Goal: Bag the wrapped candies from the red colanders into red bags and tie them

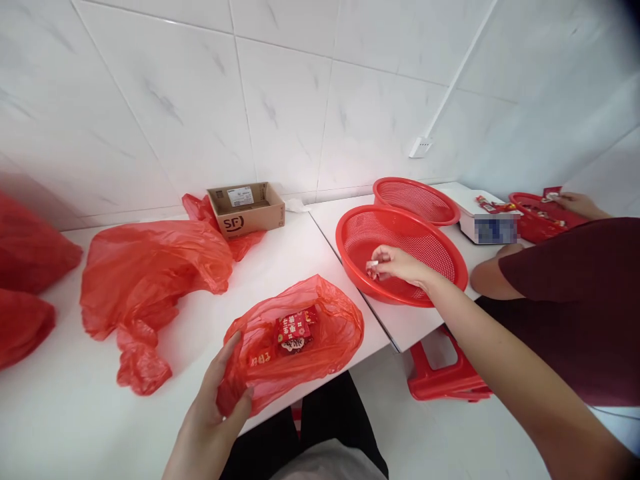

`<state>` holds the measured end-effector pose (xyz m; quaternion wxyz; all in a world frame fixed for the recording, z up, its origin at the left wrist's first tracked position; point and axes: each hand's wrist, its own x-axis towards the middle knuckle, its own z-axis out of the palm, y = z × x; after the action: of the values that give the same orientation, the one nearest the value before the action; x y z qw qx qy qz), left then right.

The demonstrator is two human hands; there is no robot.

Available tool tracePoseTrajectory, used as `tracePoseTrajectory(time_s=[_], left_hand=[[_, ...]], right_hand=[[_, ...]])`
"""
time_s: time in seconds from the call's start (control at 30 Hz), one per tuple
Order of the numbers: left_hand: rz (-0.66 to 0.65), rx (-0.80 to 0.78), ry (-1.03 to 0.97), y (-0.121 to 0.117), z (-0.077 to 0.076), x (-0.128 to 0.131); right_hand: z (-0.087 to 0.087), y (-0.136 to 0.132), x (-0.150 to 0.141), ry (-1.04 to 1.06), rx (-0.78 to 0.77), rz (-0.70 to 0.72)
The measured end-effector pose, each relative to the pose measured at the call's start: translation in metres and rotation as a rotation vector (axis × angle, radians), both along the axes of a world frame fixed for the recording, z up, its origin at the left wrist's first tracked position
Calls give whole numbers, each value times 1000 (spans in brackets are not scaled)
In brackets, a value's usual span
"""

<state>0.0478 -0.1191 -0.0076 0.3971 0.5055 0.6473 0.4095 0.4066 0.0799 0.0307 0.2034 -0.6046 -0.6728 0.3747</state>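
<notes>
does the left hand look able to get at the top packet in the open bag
Likely yes: the left hand is at the edge of the bag, whose mouth gapes upward, and nothing seems to cover the packet.

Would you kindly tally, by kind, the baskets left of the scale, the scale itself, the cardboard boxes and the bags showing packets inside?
Baskets: 2 (front basket, back basket)
Scale: 1
Cardboard box: 1
Red bag with packets inside, beside the left hand: 1
Total: 5
</notes>
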Motion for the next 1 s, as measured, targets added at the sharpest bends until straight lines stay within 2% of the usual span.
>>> tracePoseTrajectory(time_s=[0.1,0.13,0.2,0.27,0.33,0.47,0.53,0.6,0.67,0.73,0.77,0.83,0.87,0.93,1.0], left_hand=[[5,-17,-30,2,1,0],[-3,-14,-24,3,-1,0],[-21,-8,2,5,-6,-3],[-38,-7,19,7,-12,-6],[-53,-9,21,8,-15,-8],[-47,-15,4,5,-9,-5],[-28,-13,-17,4,-3,-1],[-13,0,-50,2,2,1],[3,7,-67,1,5,2],[10,3,-66,-1,7,2],[9,1,-63,-1,7,2],[2,9,-77,-2,7,1],[0,17,-91,-3,6,1],[-2,30,-113,-3,6,2],[0,31,-107,-3,5,2]], right_hand=[[18,-11,-14,535,23,-64],[24,-16,-19,659,18,-62],[34,-27,-31,755,-8,-28],[39,-37,-44,780,-44,9],[37,-46,-59,799,-78,57],[16,-65,-100,740,-166,238],[7,-72,-116,649,-127,294],[5,-71,-120,543,13,300],[10,-60,-107,422,183,278],[17,-42,-76,244,299,220],[19,-33,-56,84,360,154],[18,-15,-13,-367,298,17],[15,-8,8,-577,175,-34],[3,0,40,-688,51,-78],[-11,1,58,-699,31,-63]])
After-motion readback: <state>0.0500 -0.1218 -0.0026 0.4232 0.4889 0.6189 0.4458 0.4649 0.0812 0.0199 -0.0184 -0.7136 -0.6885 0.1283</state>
